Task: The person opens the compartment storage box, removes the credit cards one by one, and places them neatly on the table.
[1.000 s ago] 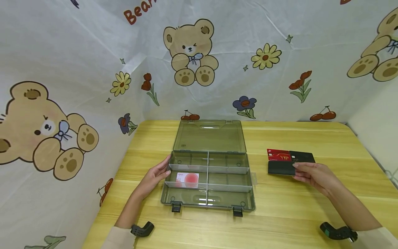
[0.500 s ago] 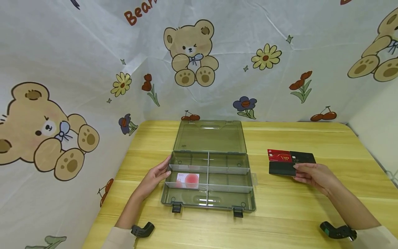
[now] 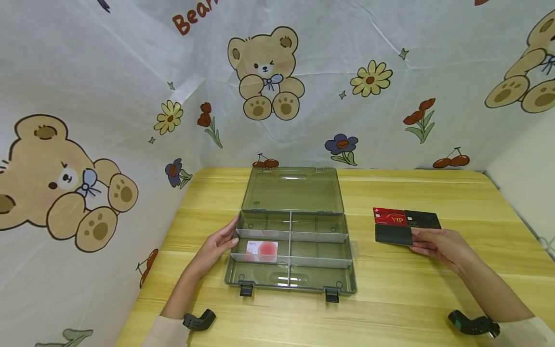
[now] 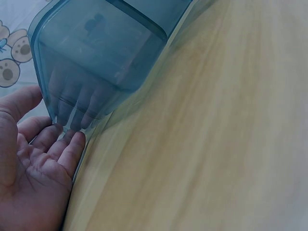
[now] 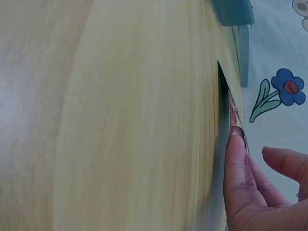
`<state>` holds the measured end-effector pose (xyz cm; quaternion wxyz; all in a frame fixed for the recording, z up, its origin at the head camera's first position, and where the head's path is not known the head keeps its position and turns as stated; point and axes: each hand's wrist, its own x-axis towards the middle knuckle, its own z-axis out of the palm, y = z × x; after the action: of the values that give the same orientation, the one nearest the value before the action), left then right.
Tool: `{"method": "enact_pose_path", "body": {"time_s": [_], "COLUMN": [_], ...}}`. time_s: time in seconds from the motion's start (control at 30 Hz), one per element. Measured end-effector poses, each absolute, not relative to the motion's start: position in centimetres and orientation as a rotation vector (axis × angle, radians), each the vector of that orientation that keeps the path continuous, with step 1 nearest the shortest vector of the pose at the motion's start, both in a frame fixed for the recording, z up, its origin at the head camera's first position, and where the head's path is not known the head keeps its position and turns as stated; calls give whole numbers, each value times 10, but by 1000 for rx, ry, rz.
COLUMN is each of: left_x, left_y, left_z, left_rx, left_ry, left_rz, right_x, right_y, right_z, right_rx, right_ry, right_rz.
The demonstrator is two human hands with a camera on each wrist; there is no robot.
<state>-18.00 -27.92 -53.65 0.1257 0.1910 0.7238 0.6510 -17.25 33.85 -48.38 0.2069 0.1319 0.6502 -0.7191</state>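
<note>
My left hand (image 3: 213,246) rests against the left side of a smoky green plastic compartment case (image 3: 318,275). Its thumb reaches the rim, and in the left wrist view the fingertips touch the see-through wall. A white card with a pink-red circle (image 3: 265,251) lies in the left middle compartment. Right of the case, my right hand (image 3: 440,246) has its fingertips at the right edge of a plain black card (image 3: 392,235). Behind that card lie a red VIP card (image 3: 390,217) and a second black card (image 3: 424,220). One digit stands apart from the cards in the right wrist view.
The case's lid (image 3: 292,190) is folded back towards the printed cloth (image 3: 312,125). Two black latches (image 3: 245,289) hang at its front. A small clear tab (image 3: 354,249) shows at its right side. Everything stands on a yellow wooden table (image 3: 381,308).
The right fingertips have slid slightly right, from over the front black card's end to its edge. The cards have hardly shifted. The left hand and the case stay where they were.
</note>
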Motion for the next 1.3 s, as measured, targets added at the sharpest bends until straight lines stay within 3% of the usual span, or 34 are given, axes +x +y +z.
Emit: {"method": "enact_pose_path", "body": {"time_s": [1.3], "left_x": [-180], "left_y": [-280], "left_z": [-539], "left_rx": [527], "left_ry": [2113], "left_rz": [1888], "right_x": [-176], "right_y": [351], "right_z": [-491], "right_rx": [374], "right_ry": [1776], "right_rz": [-1995]}}
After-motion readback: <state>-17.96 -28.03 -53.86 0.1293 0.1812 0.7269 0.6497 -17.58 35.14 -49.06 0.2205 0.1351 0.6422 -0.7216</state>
